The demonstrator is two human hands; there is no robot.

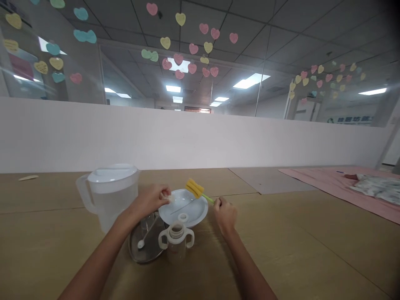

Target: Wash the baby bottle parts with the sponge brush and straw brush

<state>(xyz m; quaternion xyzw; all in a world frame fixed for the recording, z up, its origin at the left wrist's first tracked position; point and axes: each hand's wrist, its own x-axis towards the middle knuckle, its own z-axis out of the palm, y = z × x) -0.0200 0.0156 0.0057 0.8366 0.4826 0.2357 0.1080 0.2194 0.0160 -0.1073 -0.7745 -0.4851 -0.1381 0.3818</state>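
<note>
My right hand (pixel 225 216) is closed round the green handle of a bottle brush with a yellow sponge head (pixel 194 188). The sponge sits over the back rim of a white bowl (pixel 200 213), where a ring-shaped white part (pixel 183 217) and a thin straw-like stick lie. My left hand (pixel 156 196) pinches a small pale piece (pixel 169 198) at the bowl's left edge; its kind is unclear. In front of the bowl stands an uncapped baby bottle (pixel 176 246) with two white handles. A metal tray (pixel 144 255) beside it bears a clear cup and a white spoon (pixel 141 243).
A lidded plastic pitcher (pixel 114 200) holding water stands left of the bowl, close to my left forearm. Far right, a pink cloth (pixel 318 179) carries a patterned fabric bundle (pixel 376 188). A flat wooden stick (pixel 28 178) lies far left. A white wall (pixel 200 139) borders the table's back.
</note>
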